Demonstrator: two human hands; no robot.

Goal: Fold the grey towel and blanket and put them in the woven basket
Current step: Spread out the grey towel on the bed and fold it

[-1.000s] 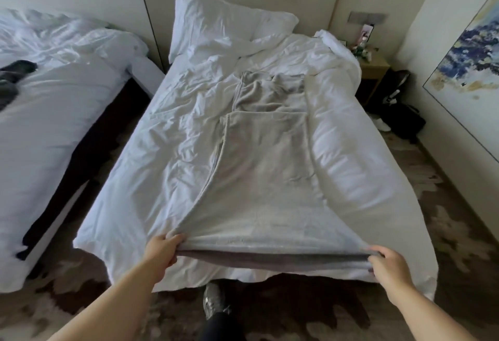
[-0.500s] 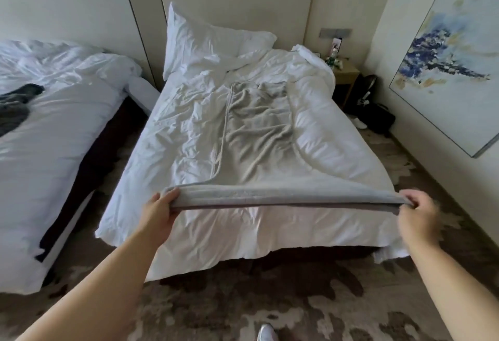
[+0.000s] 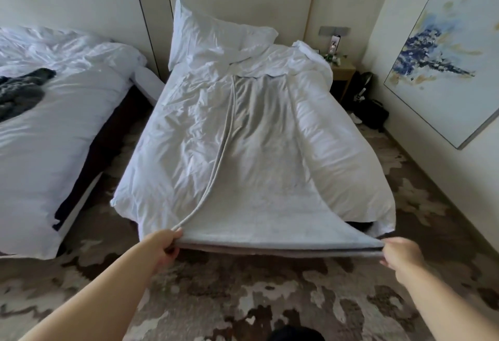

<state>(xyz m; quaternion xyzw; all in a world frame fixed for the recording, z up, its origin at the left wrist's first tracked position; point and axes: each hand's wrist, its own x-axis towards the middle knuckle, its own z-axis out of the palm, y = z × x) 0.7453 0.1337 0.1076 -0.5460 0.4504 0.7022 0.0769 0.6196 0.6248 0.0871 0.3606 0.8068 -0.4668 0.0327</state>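
Compared with half a second ago, the long light-grey terry towel (image 3: pixel 270 178) hangs lower, its near edge now past the foot edge of the white-duveted bed (image 3: pixel 175 151). The left hand (image 3: pixel 164 244) and right hand (image 3: pixel 402 255) each pinch a near corner (fingers closed on the doubled hem). The towel's far end is hidden among duvet folds.

The towel (image 3: pixel 270 178) is showing pale grey against the white duvet (image 3: pixel 178 151). The carpet (image 3: pixel 243 286) is displaying mottled brown and cream patches, and the painting (image 3: pixel 442 54) is showing blue and ochre strokes.
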